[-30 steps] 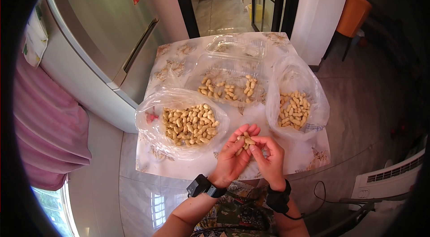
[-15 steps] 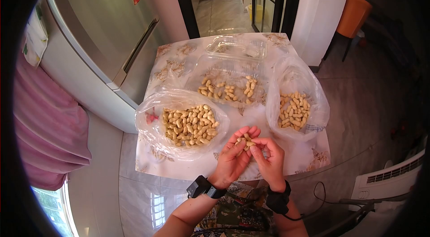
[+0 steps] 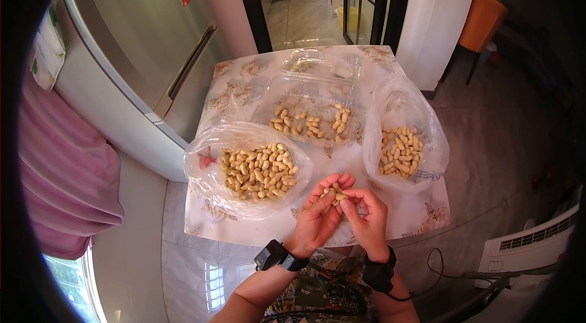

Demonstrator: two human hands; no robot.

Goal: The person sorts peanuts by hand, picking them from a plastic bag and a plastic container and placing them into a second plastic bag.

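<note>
1. Currently, you have a few peanuts (image 3: 335,192) held between your two hands, just right of centre in the lower half of the frame, over the near part of the counter (image 3: 403,216).
2. Your left hand (image 3: 317,218) cups them palm up, fingers curled behind and thumb pressed alongside, so it surrounds them most closely.
3. Your right hand (image 3: 368,210) sits at their right, thumb and forefinger tips apparently pinching the rightmost peanut; from its knuckles, the peanuts lie left and slightly up in the frame.
4. That rightmost peanut's long axis seems to run roughly sideways, one end toward your right fingertips; the others slant, but they are too small and covered to tell which way each tip points.
5. Beyond your hands, one bag (image 3: 206,184) of peanuts lies centre left, another bag (image 3: 397,100) centre right, and a clear tray (image 3: 292,89) holding more stands between and above.
</note>
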